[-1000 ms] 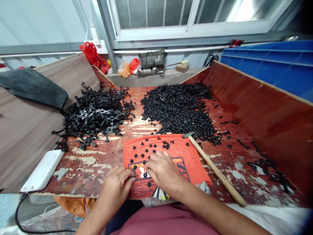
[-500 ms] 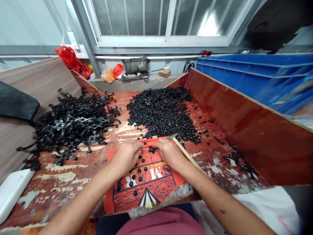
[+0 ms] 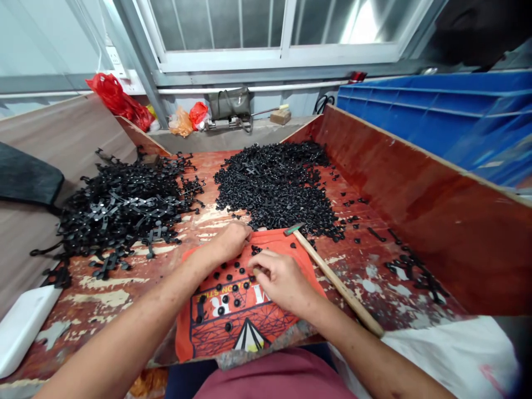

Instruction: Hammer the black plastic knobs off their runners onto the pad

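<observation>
An orange cloth [image 3: 286,327] with printed letters lies before me, and several small round black parts [image 3: 228,327] are spread over it. My left hand [image 3: 233,239] is at the cloth's far edge, its fingers curled inward and mostly hidden; what they hold I cannot make out. Lower and to the right, my right hand [image 3: 279,277] has thumb and fingers pinched together just above the scattered parts. Anything in that pinch is too small to name. Right of my right hand lies a hammer [image 3: 332,277] with a wooden handle and green head.
Beyond the cloth is a pile of small black parts [image 3: 270,188]. Linked black strips [image 3: 128,210] are heaped at the left. A reddish wooden board [image 3: 415,205] walls the right side, with a blue crate [image 3: 415,111] behind it. A white object [image 3: 27,327] lies at the left edge.
My right hand has moved down and left, toward the scattered parts, uncovering the hammer's handle. My left hand has gone up and slightly right. More black parts show on the cloth.
</observation>
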A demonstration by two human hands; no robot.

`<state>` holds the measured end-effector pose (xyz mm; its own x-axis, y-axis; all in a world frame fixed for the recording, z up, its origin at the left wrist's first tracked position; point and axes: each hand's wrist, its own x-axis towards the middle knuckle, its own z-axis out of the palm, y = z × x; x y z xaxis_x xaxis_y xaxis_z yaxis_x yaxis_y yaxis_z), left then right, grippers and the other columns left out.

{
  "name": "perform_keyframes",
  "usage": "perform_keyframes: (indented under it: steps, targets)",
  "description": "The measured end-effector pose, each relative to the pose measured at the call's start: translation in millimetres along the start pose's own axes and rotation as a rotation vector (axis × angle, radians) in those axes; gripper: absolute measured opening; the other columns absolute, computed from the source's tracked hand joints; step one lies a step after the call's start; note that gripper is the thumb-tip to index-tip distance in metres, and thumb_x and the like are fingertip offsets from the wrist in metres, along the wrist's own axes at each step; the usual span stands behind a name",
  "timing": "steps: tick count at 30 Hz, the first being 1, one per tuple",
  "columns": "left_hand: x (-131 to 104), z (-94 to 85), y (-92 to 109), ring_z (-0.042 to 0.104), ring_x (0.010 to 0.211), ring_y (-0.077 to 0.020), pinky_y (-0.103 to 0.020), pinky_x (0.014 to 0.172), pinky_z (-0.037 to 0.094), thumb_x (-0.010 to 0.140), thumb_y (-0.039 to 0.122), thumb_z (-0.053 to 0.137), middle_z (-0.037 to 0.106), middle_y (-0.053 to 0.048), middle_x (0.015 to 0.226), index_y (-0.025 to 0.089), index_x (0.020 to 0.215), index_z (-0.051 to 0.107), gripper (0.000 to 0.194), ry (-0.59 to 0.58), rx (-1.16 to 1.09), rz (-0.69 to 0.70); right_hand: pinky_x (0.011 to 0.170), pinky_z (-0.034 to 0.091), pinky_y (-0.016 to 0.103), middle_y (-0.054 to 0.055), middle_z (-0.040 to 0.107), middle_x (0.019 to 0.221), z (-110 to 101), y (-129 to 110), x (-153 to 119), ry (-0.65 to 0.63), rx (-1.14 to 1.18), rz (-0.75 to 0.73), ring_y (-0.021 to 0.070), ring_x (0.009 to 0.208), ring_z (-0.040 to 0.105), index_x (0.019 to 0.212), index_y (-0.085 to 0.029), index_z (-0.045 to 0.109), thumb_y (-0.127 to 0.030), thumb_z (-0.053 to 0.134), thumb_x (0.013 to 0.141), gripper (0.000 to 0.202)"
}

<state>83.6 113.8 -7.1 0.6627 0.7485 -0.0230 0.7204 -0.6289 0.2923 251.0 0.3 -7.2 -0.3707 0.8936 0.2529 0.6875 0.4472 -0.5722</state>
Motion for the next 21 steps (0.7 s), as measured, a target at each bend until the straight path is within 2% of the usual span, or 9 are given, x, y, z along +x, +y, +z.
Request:
perform_keyframes:
  steps: [4,7,10,13,15,17,21]
  targets:
    - [-8,-9.0,-9,0.057,0.072,-0.017,-0.027,0.07,0.044,0.081,0.01,0.048,0.066,-0.005,0.078,0.017,0.076,0.064,0.019,0.095,-0.067,-0.077,0.076,0.047,0.024,0.001,0.071,0.094,10,5,4,-0.011,-0.019,0.001,0.0152,0.085,0.066,0.1,-0.022,0.069,-0.002,0.058,0.086,0.027]
    - [-25,-20.2,-24,0.06,0.078,-0.0177,-0.027,0.075,0.045,0.087,0.018,0.046,0.069,-0.005,0.085,0.017,0.088,0.065,0.019,0.161,-0.129,-0.133,0.079,0.046,0.023,0.001,0.071,0.097,7,12,2,-0.039,-0.048,-0.007,0.0145,0.087,0.065,0.102,-0.022,0.069,-0.004,0.058,0.09,0.024]
    - [-53,-31.5,-40,0.061,0.083,-0.018,-0.027,0.076,0.045,0.091,0.028,0.045,0.069,-0.003,0.087,0.018,0.091,0.064,0.021,0.235,-0.255,-0.198,0.077,0.045,0.023,0.0,0.069,0.092,5,8,1,-0.081,-0.087,-0.041,0.0144,0.084,0.064,0.097,-0.022,0.069,-0.011,0.06,0.092,0.015]
    - [-90,-36.9,-49,0.056,0.065,-0.0143,-0.024,0.064,0.043,0.089,0.035,0.051,0.062,0.001,0.069,0.018,0.079,0.06,0.022,0.331,-0.57,-0.331,0.072,0.043,0.025,0.001,0.065,0.086,11,-1,3,-0.108,-0.14,-0.074,0.0164,0.079,0.062,0.09,-0.021,0.067,-0.014,0.063,0.091,0.008]
    - [-116,-34.2,-48,0.053,0.058,-0.0123,-0.023,0.059,0.042,0.085,0.037,0.057,0.059,0.003,0.062,0.018,0.075,0.058,0.022,0.368,-0.738,-0.428,0.068,0.041,0.026,0.002,0.063,0.083,16,-5,5,-0.119,-0.171,-0.092,0.0174,0.077,0.06,0.086,-0.02,0.066,-0.01,0.062,0.089,0.011]
    - [-137,-25.7,-44,0.055,0.059,-0.0126,-0.024,0.059,0.043,0.082,0.037,0.062,0.061,0.002,0.063,0.017,0.073,0.059,0.022,0.397,-0.773,-0.498,0.066,0.04,0.027,0.002,0.062,0.082,20,-5,6,-0.13,-0.193,-0.107,0.018,0.076,0.059,0.084,-0.019,0.064,-0.004,0.06,0.086,0.015]
    - [-156,-0.6,-35,0.06,0.073,-0.0167,-0.027,0.069,0.045,0.082,0.033,0.063,0.066,-0.001,0.073,0.018,0.071,0.066,0.019,0.409,-0.525,-0.523,0.068,0.04,0.027,0.002,0.061,0.084,20,-2,6,-0.142,-0.211,-0.125,0.0181,0.079,0.058,0.085,-0.019,0.061,-0.002,0.056,0.085,0.018]
